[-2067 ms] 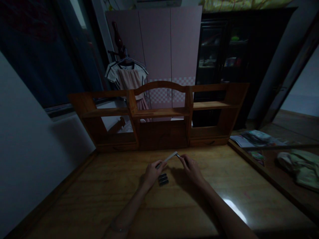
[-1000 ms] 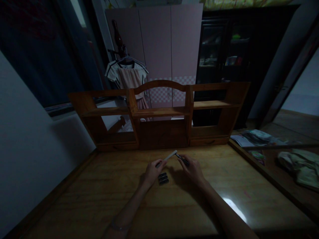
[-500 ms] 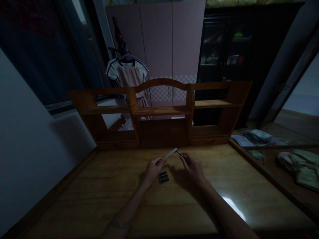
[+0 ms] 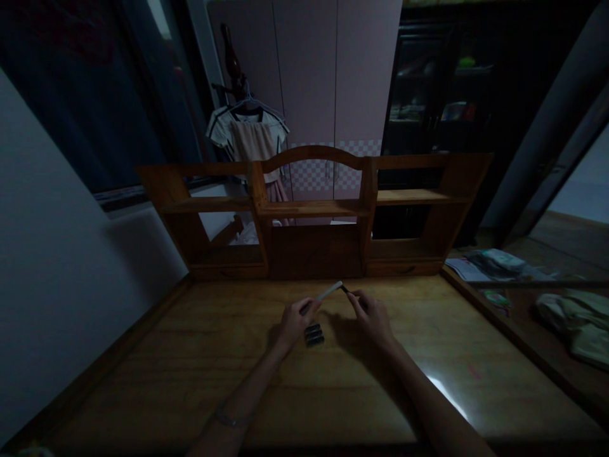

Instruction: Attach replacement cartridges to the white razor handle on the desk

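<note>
My left hand (image 4: pixel 295 322) is closed round the near end of a slim, pale, stick-like thing (image 4: pixel 329 291), which slants up to the right. My right hand (image 4: pixel 372 316) pinches a thin dark pen-like tool (image 4: pixel 346 290). Its tip meets, or comes very close to, the far end of the pale stick; I cannot tell whether they touch. Both things are held above the wooden desk (image 4: pixel 228 362). Just right of my left wrist, small black blocks (image 4: pixel 314 335) lie side by side on the desktop. Dim light hides finer detail.
A wooden shelf unit (image 4: pixel 314 208) stands along the desk's back edge. To the right, beyond a raised wooden edge (image 4: pixel 495 327), lie papers (image 4: pixel 464 269) and a pale cloth item (image 4: pixel 583 324). A white wall (image 4: pixel 57 254) borders the left side.
The view has shifted slightly, so the background sits a little to the right. Less of the dark tool shows past my right fingers; both hands keep their hold, the two tips still together.
</note>
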{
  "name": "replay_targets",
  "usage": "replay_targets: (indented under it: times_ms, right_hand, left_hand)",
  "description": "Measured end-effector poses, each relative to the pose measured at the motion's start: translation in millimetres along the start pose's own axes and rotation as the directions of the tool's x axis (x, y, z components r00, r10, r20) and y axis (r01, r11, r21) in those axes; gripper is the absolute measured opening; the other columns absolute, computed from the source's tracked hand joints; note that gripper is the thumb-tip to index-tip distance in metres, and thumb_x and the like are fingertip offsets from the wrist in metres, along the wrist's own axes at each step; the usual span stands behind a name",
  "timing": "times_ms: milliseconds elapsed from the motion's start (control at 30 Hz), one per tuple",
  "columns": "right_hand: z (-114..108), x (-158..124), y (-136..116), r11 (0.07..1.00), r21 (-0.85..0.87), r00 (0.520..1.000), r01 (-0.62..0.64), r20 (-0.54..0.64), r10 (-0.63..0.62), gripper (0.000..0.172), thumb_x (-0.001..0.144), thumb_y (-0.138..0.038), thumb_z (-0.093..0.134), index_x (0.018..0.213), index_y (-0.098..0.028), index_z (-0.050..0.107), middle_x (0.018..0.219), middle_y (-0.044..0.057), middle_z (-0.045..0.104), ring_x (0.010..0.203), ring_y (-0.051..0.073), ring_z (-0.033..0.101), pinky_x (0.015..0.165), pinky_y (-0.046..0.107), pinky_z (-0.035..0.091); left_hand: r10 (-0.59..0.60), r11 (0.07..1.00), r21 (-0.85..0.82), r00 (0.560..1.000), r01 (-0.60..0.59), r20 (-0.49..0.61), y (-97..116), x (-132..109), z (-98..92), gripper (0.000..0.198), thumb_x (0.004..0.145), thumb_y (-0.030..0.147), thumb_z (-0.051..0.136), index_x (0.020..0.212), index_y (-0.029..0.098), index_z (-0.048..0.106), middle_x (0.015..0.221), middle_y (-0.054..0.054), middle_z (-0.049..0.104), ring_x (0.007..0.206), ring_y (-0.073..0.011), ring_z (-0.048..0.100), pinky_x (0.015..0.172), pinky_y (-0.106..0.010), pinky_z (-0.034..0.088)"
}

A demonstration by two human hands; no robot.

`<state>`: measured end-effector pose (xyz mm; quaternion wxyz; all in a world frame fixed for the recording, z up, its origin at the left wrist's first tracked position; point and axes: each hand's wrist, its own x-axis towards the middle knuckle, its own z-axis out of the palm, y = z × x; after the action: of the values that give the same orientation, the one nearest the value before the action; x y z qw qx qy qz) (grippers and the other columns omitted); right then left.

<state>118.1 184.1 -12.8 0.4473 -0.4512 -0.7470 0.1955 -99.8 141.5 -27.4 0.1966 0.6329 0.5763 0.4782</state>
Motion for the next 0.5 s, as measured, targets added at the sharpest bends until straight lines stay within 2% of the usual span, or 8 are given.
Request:
replay_targets:
  times_ms: [133,267,400,500]
  right_hand:
    - [-2,1,0,1.0,0.011,1.0,-0.008,-0.006,0.008,0.045,0.092,-0.053,0.038,0.092,-0.017,0.066,0.063,0.004,0.063,0.054,0.016,0.056,0.05,0.024,0.036]
    - [-4,3,3,0.999,0.009,0.999,-0.035,0.042,0.034,0.047,0.092,-0.054,0.038,0.089,-0.016,0.066,0.066,0.005,0.064,0.057,0.016,0.057,0.053,0.024,0.036]
    - [-2,2,3,0.999,-0.005,0.995,-0.035,0.095,0.035,0.046,0.093,-0.052,0.036,0.087,-0.017,0.066,0.062,0.003,0.062,0.056,0.016,0.056,0.052,0.024,0.034]
    - [-1,2,2,0.999,-0.023,0.994,-0.025,0.102,0.027,0.046,0.093,-0.051,0.036,0.085,-0.017,0.066,0.06,0.002,0.061,0.054,0.015,0.055,0.052,0.024,0.034]
  left_hand:
    - [-0.058,0.998,0.021,0.997,0.059,-0.048,-11,4,-0.3,0.041,0.085,0.051,0.049,0.082,0.016,0.068,0.073,-0.003,0.067,0.067,-0.0155,0.06,0.062,-0.022,0.041]
    - [-0.076,0.996,-0.058,0.993,0.071,-0.086,-16,9,-2.2,0.041,0.085,0.05,0.048,0.083,0.014,0.068,0.077,-0.004,0.068,0.072,-0.0168,0.061,0.064,-0.022,0.042]
    - [-0.028,0.995,-0.098,1.0,0.027,-0.01,-10,6,0.5,0.039,0.086,0.048,0.049,0.079,0.014,0.068,0.075,-0.004,0.068,0.072,-0.0164,0.06,0.065,-0.022,0.042]
    - [-0.036,0.995,-0.09,0.998,0.04,0.041,-11,5,2.6,0.038,0.085,0.047,0.049,0.082,0.015,0.069,0.077,-0.004,0.069,0.071,-0.0165,0.061,0.065,-0.023,0.042]
